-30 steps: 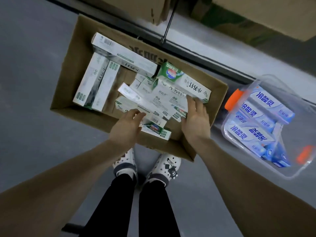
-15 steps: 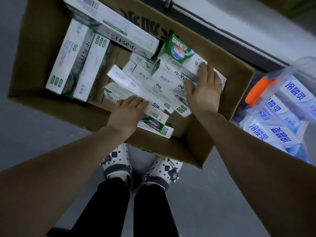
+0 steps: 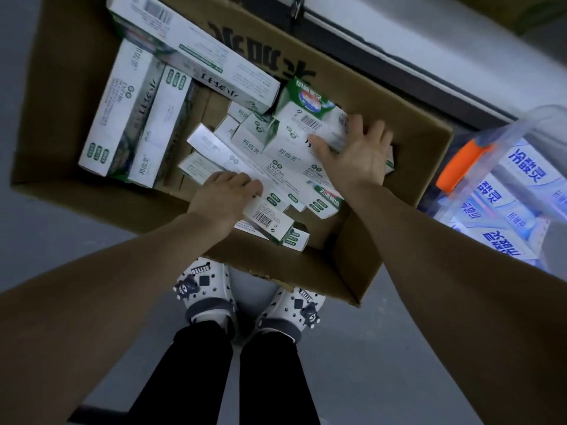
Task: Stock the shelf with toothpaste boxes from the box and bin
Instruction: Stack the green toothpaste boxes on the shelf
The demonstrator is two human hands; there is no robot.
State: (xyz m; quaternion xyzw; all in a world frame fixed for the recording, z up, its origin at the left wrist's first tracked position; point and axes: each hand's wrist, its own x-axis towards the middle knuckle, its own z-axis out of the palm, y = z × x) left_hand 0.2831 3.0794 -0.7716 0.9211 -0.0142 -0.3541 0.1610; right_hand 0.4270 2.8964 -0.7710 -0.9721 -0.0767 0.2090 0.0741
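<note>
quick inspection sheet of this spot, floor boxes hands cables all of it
surface: grey floor, carrying the cardboard box and clear bin
job's things: green-and-white toothpaste boxes jumbled in the cardboard box; blue-and-white toothpaste boxes in the clear bin, which has an orange latch
clutter: nothing seen
hands: right hand flat on the pile, fingers spread; left hand on the nearer boxes, fingers bent, grip unclear
cables: nothing seen
surroundings: pale ledge beyond the cardboard box; white clogs by its near wall
</note>
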